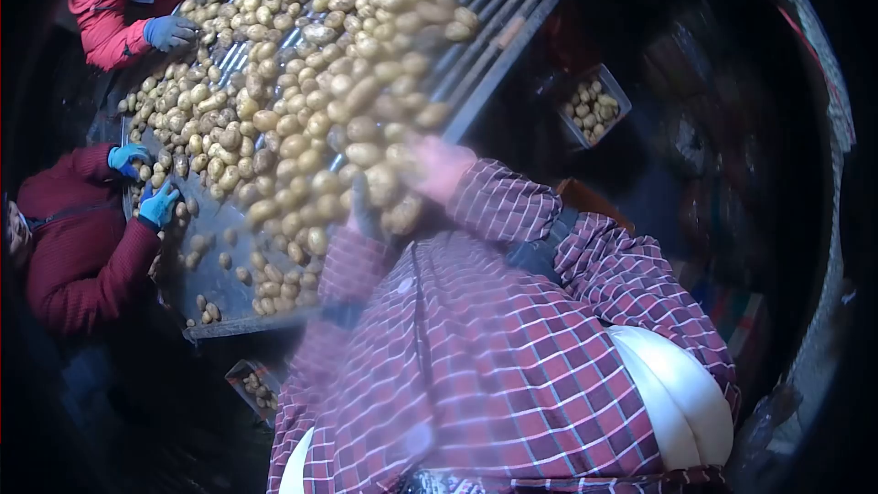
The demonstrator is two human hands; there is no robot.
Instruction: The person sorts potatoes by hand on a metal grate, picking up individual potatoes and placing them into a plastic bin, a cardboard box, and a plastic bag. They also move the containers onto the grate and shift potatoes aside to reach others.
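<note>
Right hand (444,167) blurred, left hand (363,212) partly obscured, cannot tell how open either is or whether anything is held; potatoes (294,145) heaped against and beyond both, so a hasty sweep could spill some over the metal edge (521,37) beside the right.

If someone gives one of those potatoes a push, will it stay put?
Probably not: the potatoes look rounded, so they would likely roll on the flat-looking surface. They look plump even where heaped, suggesting stiff, not squashy.
</note>
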